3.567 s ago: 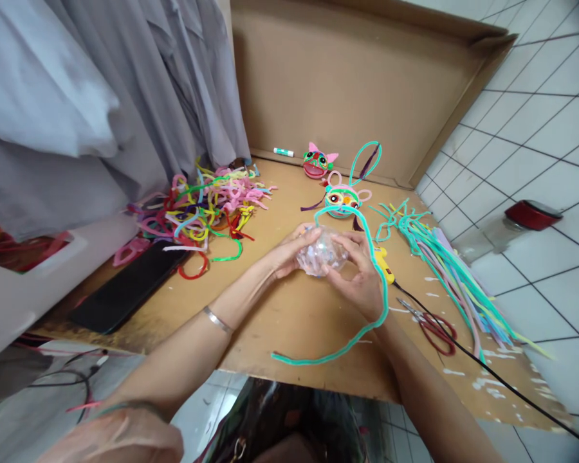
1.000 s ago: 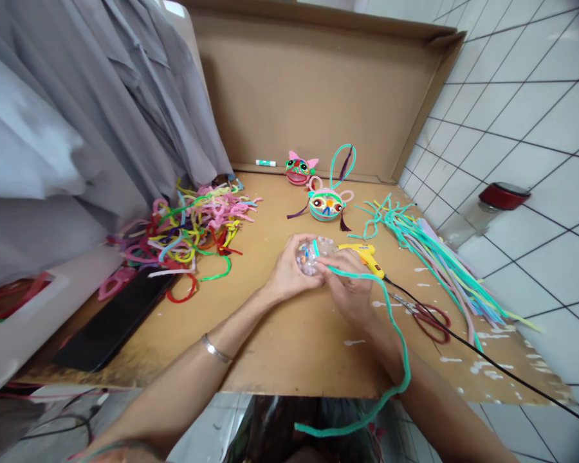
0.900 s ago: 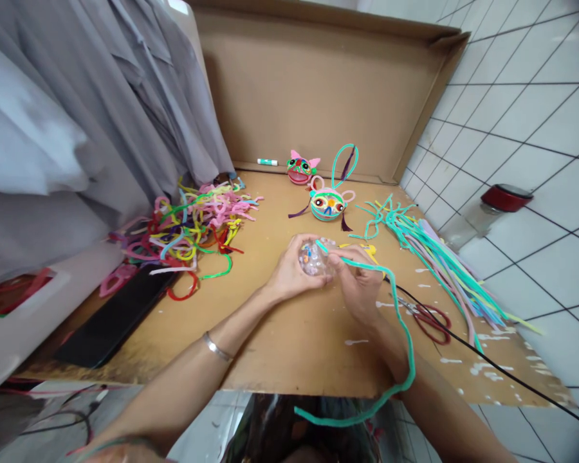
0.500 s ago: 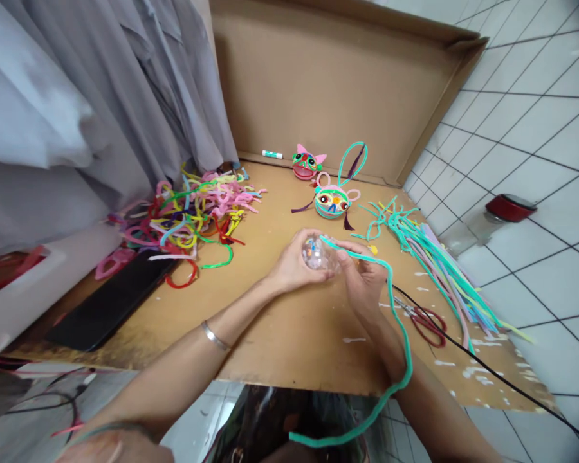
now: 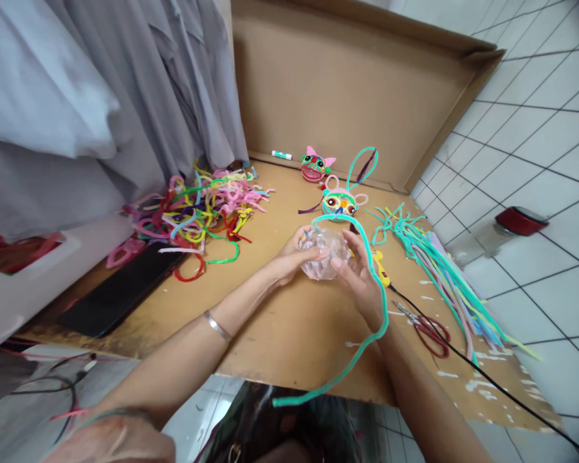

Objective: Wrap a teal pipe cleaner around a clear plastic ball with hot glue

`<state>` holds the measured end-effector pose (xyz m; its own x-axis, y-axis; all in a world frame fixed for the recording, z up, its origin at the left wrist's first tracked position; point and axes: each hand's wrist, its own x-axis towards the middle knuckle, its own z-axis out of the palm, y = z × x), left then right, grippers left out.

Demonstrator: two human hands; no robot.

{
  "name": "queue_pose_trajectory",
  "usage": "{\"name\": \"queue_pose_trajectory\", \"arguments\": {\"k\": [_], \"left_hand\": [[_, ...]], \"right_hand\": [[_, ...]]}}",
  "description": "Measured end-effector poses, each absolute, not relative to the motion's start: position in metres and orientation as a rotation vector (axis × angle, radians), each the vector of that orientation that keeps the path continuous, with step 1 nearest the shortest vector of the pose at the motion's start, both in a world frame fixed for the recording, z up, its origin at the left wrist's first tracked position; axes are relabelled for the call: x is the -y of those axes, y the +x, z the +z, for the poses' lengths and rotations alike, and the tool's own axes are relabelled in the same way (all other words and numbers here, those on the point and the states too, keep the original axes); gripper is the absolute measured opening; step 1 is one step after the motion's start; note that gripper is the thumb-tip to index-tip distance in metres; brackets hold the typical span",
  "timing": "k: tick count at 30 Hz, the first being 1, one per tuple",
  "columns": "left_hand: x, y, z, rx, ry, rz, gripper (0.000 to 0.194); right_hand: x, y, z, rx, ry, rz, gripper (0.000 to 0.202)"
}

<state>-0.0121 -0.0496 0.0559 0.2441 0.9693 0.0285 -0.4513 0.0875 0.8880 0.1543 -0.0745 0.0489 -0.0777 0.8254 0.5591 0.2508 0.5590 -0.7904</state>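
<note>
Between my two hands, above the middle of the table, is a clear plastic ball (image 5: 325,267) with glints and spots of colour on it. My left hand (image 5: 294,257) grips its left side, thumb across the front. On the right side, my right hand (image 5: 361,276) grips the same ball with thumb and fingers. A long teal pipe cleaner (image 5: 354,360) starts at the top of the ball, arches over my right hand and hangs down past the table's front edge. How its upper end is fixed, I cannot tell.
Pipe-cleaner scraps (image 5: 207,212) pile at left beside a black phone (image 5: 120,289). Two decorated heads (image 5: 340,202) stand behind my hands. At right are a yellow glue gun (image 5: 381,269) with a black cord, red-handled scissors (image 5: 431,334), straight pipe cleaners (image 5: 444,276) and a red-lidded jar (image 5: 521,220).
My right fingers have left the teal pipe cleaner and now hold the ball's right side. The ball has turned, and the pipe cleaner arches up from its top. The view has shifted slightly.
</note>
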Motion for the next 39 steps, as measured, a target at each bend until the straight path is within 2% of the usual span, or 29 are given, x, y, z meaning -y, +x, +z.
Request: {"name": "queue_pose_trajectory", "arguments": {"k": [4,7,19,32,39], "left_hand": [[0.048,-0.014,0.055,-0.688,0.914,1.192,0.077],[0.046,-0.015,0.054,-0.69,0.918,1.176,0.079],[0.046,-0.028,0.058,-0.621,0.98,1.012,0.082],[0.045,-0.028,0.057,-0.596,0.991,1.042,0.078],[0.044,-0.025,0.055,-0.611,1.025,1.081,0.084]], "right_hand": [[0.077,0.151,0.055,1.518,-0.981,0.934,0.071],[0.077,0.15,0.058,1.439,-1.01,1.036,0.076],[0.068,0.158,0.051,1.471,-1.004,0.955,0.068],[0.068,0.161,0.049,1.53,-0.982,0.926,0.065],[0.068,0.161,0.049,1.547,-0.969,0.927,0.066]]}}
